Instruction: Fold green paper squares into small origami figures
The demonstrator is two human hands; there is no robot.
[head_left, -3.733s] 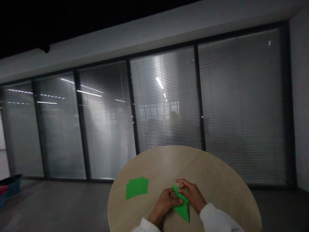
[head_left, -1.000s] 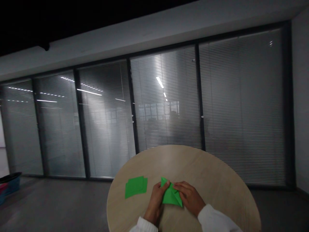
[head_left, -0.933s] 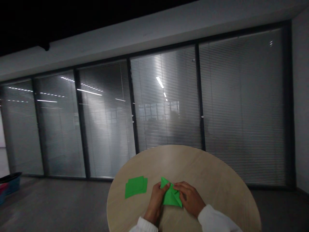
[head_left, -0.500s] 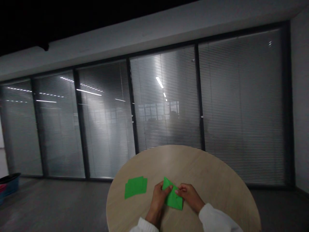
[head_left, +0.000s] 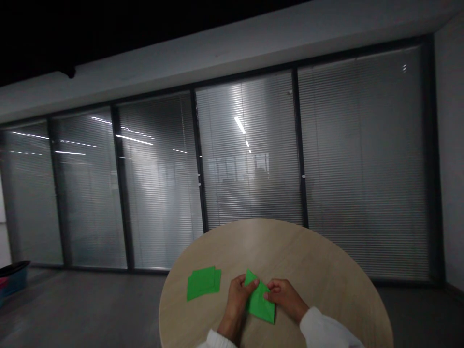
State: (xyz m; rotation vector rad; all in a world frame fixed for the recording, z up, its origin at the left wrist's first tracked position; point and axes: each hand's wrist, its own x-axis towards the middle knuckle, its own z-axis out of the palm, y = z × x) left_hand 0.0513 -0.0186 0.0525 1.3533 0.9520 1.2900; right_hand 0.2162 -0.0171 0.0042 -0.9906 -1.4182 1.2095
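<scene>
Green paper (head_left: 260, 303), lower now (seemingly triangular, creased)

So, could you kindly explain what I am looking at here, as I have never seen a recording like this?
There is no machine here, only a person's two bare hands. The picture comes from a camera worn on that person's head, looking forward and down, so the arms enter from the bottom edge. The left hand and right hand, in white sleeves, both pinch a folded green paper with their fingers on a round wooden table. A small stack of green sheets lies to the left, untouched. Behind is a glass wall with blinds.
</scene>
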